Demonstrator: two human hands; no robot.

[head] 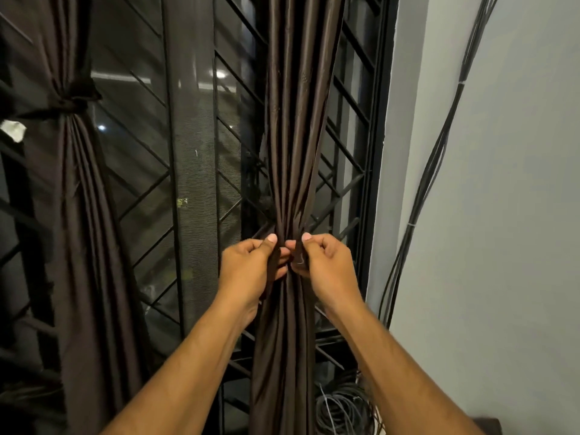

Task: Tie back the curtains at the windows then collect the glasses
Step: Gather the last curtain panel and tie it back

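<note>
— Starting from the left: the left curtain (78, 196) is already cinched by a knotted band (73, 100), well apart from the right curtain (293, 152).

— And the hands?

— Left hand (252, 265) and right hand (324, 262) touch the right curtain at its gathered waist, each pinching an end of the tie strip (299, 257). That curtain hangs upright, so the strip must cross its long axis; both hands are equally near.

— Fabric?

— Dark, satiny, falling in narrow pleats. Right of it, black cables (439, 158) climb the wall. No glasses in view.
</note>
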